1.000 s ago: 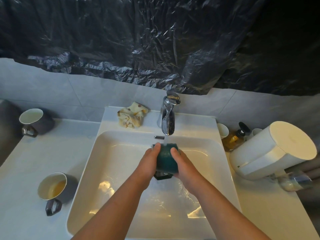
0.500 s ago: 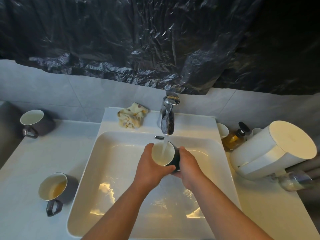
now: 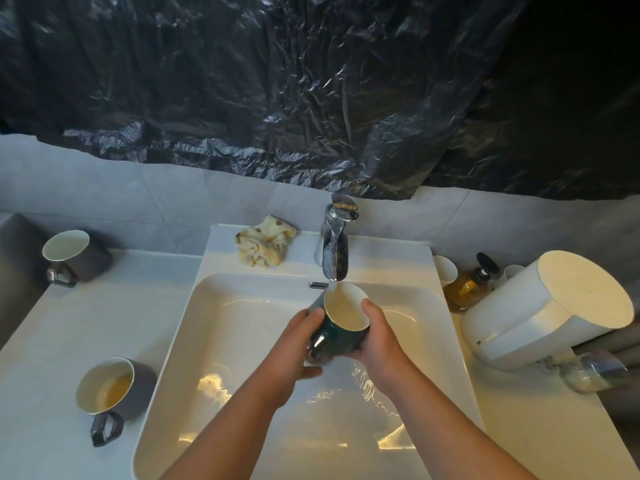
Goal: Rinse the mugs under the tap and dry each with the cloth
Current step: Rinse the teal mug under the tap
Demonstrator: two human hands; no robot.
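Observation:
A dark green mug (image 3: pixel 341 336) with a white inside sits tilted over the white sink (image 3: pixel 242 341), its mouth just below the chrome tap (image 3: pixel 334 249). My left hand (image 3: pixel 294 344) grips its left side near the handle. My right hand (image 3: pixel 379 336) holds its right side, thumb on the rim. Two grey mugs stand on the left counter: one (image 3: pixel 110 389) with brownish liquid in it near the front, one (image 3: pixel 74 254) by the back wall. A crumpled yellow spotted cloth (image 3: pixel 265 245) lies on the sink's back ledge, left of the tap.
To the right of the sink, a large white cylindrical appliance (image 3: pixel 550 306) lies on its side. Behind it stand an amber pump bottle (image 3: pixel 467 285) and small white cups (image 3: pixel 445 270). Black plastic sheeting (image 3: pixel 311 91) covers the wall above the tiles.
The mug was upside down under the tap, then turned mouth-up under the stream. Now it is tilted toward me and lower, with both hands shifted around it.

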